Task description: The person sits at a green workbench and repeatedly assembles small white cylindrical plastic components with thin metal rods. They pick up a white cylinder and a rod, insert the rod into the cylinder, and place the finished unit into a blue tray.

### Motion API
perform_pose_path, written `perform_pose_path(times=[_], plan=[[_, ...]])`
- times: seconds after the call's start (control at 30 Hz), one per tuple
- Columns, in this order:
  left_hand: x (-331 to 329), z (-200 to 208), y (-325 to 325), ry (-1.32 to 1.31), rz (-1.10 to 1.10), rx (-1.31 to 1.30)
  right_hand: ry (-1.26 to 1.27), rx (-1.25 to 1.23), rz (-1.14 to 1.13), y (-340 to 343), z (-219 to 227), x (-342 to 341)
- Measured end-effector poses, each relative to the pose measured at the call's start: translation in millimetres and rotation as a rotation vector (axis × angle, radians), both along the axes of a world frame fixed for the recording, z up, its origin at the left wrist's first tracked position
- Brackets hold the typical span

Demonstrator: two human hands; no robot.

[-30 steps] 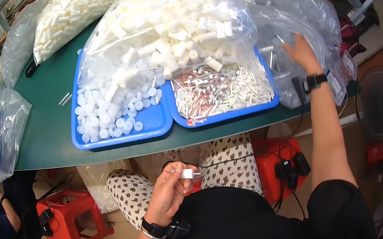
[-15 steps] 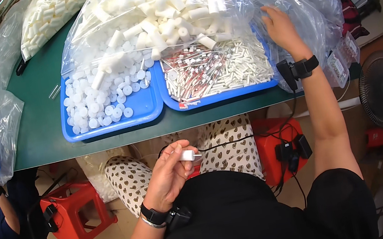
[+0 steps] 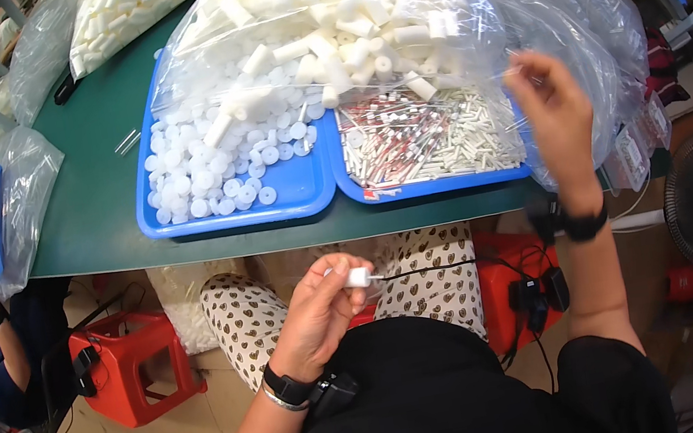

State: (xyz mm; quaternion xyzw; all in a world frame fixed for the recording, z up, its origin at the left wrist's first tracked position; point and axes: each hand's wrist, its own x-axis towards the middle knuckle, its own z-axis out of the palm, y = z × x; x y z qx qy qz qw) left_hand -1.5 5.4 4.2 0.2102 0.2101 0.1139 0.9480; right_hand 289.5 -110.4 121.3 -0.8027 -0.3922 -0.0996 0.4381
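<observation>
White plastic cap [image 3: 358,277] with a thin pin sticking out of it sits pinched between the thumb and fingertips of our left hand [image 3: 318,313], held low over our lap below the table edge. Its long axis runs nearly level, pin end pointing to our right.

Our right hand [image 3: 556,121] is raised over the right blue tray [image 3: 441,184], fingers drawn close together on something thin; we cannot tell what.

That tray holds slim white sticks and red-tipped pins. The left blue tray [image 3: 298,195] holds round white caps. A large clear bag of white tubes [image 3: 335,28] lies across both trays. More clear bags lie along the green table [image 3: 92,211], with small white labels at far right.
</observation>
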Motion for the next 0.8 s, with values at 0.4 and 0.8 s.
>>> perform_pose_path(times=[0.4,0.8], plan=[[13.5,13.4,-9.9,-0.085,0.202,0.03,0.674,-0.216,0.594,-9.4,-70.0,-130.9],[9.7,-1.7,-18.3,0.024,0.279,0.263,0.283,-0.186,0.65,-2.2,-79.5,-140.0]])
